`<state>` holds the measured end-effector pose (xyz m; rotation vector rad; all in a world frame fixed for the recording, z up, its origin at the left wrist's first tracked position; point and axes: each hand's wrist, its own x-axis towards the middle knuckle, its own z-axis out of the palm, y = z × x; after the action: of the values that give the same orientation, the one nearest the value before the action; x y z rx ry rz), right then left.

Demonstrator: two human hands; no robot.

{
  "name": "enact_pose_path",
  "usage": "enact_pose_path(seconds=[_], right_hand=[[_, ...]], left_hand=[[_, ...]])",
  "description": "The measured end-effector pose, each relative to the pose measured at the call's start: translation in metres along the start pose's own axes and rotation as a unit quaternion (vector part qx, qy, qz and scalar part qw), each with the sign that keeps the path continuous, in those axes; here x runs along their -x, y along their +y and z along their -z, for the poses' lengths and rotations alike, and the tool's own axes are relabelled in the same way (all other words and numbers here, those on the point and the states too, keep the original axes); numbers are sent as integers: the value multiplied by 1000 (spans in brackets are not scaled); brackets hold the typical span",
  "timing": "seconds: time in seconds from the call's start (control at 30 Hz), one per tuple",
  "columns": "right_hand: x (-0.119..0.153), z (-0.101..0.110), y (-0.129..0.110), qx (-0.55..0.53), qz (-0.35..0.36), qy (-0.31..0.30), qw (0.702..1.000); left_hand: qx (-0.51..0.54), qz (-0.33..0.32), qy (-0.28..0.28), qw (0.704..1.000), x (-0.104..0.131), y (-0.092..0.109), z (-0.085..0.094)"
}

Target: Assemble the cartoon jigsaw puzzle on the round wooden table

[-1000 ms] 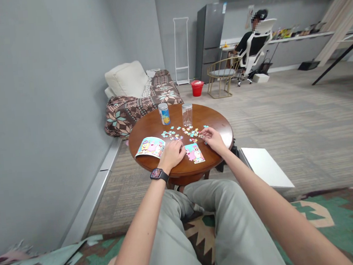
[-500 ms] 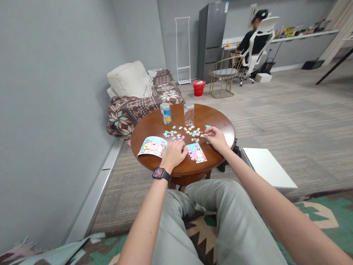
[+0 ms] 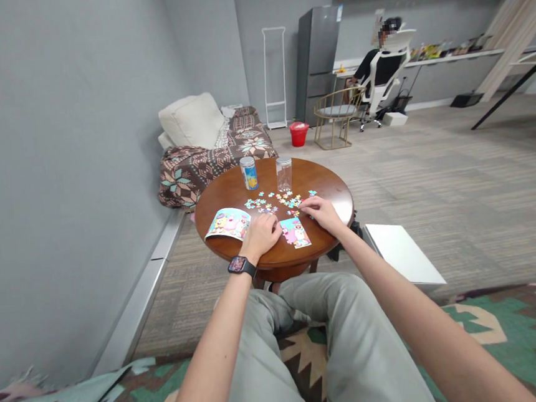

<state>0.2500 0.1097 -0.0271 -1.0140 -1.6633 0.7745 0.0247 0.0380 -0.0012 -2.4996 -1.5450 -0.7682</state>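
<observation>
Loose puzzle pieces [image 3: 290,201] scattered mid-counter [image 3: 312,173], partly joined puzzle [image 3: 295,232] just near of them. Right hand [image 3: 321,212] reaches in from right, forearm stretched, wrist low, fingers bent and close together at pieces' right edge; can't tell if one's gripped. Left hand [image 3: 262,233] palm down, fingers loosely curled just left of joined part; any hold hidden. Curved picture sheet [image 3: 227,223] left of it. Far side: printed can [image 3: 249,174] left, clear jar [image 3: 284,176] right, both upright.
</observation>
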Motion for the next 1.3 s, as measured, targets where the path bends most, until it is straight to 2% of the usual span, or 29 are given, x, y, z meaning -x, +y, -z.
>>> enact_pose_path(seconds=[0.2, 0.27, 0.37, 0.43, 0.5, 0.63, 0.9, 1.1, 1.3], right_hand=[[1, -3, 3, -12, -46, 10, 999], [1, -4, 2, -18, -46, 23, 999], [1, -5, 1, -5, -46, 25, 999], [1, -4, 0, 9, -48, 17, 999], [2, -3, -2, 22, -51, 12, 998], [2, -3, -2, 35, -57, 10, 998], [1, -4, 3, 44, -46, 24, 998], [4, -8, 2, 130, -27, 69, 989], [4, -9, 0, 151, -42, 61, 986]], left_hand=[[-25, 14, 0, 1000, 0, 4, 5], [-75, 61, 30, 995, 1, 5, 8], [-134, 182, 86, 970, 2, 4, 8], [-126, 243, 90, 958, 3, 3, 4], [-102, 265, 76, 956, 4, 2, 1], [-100, 269, 57, 956, 4, 1, -4], [-101, 252, 77, 959, 4, -1, -6], [-117, 231, 78, 963, 4, 0, -1], [-137, 240, 82, 958, 5, 1, 1]])
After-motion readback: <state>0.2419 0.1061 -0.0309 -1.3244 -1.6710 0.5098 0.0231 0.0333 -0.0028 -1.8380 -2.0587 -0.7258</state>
